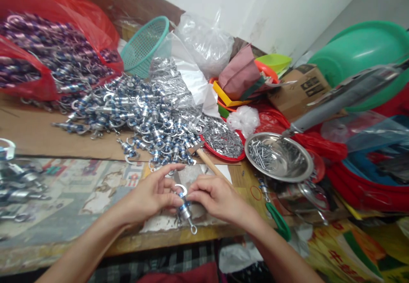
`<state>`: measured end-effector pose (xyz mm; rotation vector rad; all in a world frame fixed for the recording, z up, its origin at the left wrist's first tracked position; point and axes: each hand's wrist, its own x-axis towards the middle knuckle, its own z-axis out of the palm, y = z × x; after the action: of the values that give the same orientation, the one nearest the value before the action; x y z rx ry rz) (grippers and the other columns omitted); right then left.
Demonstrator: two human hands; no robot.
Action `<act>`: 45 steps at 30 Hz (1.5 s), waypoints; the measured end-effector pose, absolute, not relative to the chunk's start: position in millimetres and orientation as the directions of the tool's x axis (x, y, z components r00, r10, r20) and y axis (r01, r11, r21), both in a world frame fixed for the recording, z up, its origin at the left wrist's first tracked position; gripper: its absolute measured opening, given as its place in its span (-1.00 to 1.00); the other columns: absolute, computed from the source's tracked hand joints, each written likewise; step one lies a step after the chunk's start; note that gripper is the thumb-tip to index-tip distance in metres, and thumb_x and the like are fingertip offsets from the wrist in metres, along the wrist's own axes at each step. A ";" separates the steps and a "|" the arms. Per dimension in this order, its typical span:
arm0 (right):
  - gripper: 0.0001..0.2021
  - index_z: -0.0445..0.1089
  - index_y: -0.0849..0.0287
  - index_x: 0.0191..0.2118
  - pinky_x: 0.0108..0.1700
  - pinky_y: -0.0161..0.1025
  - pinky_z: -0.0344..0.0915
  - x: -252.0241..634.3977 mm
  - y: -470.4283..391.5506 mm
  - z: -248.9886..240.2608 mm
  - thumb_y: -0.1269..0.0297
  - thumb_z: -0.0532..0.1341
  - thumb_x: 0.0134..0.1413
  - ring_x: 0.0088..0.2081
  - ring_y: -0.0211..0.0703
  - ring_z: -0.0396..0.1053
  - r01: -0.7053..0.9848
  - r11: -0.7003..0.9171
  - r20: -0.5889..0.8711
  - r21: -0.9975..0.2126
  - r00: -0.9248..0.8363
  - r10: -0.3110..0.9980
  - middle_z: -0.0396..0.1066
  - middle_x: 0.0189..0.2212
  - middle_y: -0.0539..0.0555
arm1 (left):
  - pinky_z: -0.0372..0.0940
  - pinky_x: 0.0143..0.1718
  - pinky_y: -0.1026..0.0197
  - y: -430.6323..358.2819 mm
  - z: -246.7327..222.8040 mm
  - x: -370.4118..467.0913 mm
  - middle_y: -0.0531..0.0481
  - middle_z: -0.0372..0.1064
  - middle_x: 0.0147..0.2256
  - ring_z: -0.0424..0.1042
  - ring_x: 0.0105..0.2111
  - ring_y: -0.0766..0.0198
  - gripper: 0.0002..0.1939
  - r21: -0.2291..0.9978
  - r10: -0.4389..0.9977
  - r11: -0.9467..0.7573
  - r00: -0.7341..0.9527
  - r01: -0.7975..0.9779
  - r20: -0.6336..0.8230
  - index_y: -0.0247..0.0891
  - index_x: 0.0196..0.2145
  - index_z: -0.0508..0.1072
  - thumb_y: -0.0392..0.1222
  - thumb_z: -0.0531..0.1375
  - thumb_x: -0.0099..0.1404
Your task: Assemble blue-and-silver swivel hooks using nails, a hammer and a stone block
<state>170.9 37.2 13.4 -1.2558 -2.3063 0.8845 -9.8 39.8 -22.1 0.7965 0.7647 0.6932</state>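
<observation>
A blue and silver metal fitting, with a curved hook at one end and a small ring at the other, is pinched between the thumb and fingers of my left hand. Its ring end points down toward the table's front edge. My right hand is closed, thumb and forefinger pressed together against the hook end; whatever lies between those fingertips is hidden. Just beyond my hands lies a hammer with a wooden handle, partly covered by my right hand. Many like fittings are heaped behind it.
At left a red bag spills purplish fittings, and more silver ones lie nearer. A red tray of small metal pieces and a steel bowl of pins stand right of centre. Green-handled pliers-like tool lies by the edge.
</observation>
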 end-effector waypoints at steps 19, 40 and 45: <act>-0.61 0.32 0.11 0.00 -0.14 -0.02 0.27 211.2 63.3 -29.7 0.32 0.20 -0.03 -0.15 0.05 0.37 0.806 0.189 0.124 -0.561 -0.144 0.982 0.42 -0.14 0.16 | 0.29 -0.50 0.25 39.7 -25.1 -9.5 0.13 0.36 -0.51 0.37 -0.55 0.34 -0.24 0.801 0.770 0.541 0.534 -0.255 -0.350 -0.23 0.07 0.07 -0.41 0.28 -0.07; -0.54 0.27 0.10 0.08 -0.38 -0.28 0.29 225.5 -32.4 7.5 0.59 0.02 0.09 -0.35 -0.17 0.38 0.811 0.570 0.473 -0.136 -0.452 0.756 0.43 -0.33 0.12 | 0.28 -0.53 0.25 39.3 -24.0 -8.9 0.11 0.39 -0.53 0.37 -0.57 0.33 -0.18 0.840 0.793 0.494 0.513 -0.227 -0.328 -0.26 0.10 0.03 -0.36 0.30 -0.10; -0.55 0.28 0.06 0.08 -0.40 -0.29 0.29 224.1 -28.3 5.4 0.55 0.02 0.11 -0.38 -0.19 0.38 0.803 0.561 0.414 -0.200 -0.449 0.792 0.43 -0.34 0.09 | 0.29 -0.52 0.23 40.5 -23.8 -8.9 0.12 0.40 -0.53 0.38 -0.57 0.33 -0.15 0.830 0.793 0.505 0.508 -0.239 -0.336 -0.23 0.11 0.04 -0.35 0.31 -0.11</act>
<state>224.1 -28.3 5.4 -1.2847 -2.3343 -0.0336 -8.9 40.5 -23.8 0.8057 0.8005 0.7100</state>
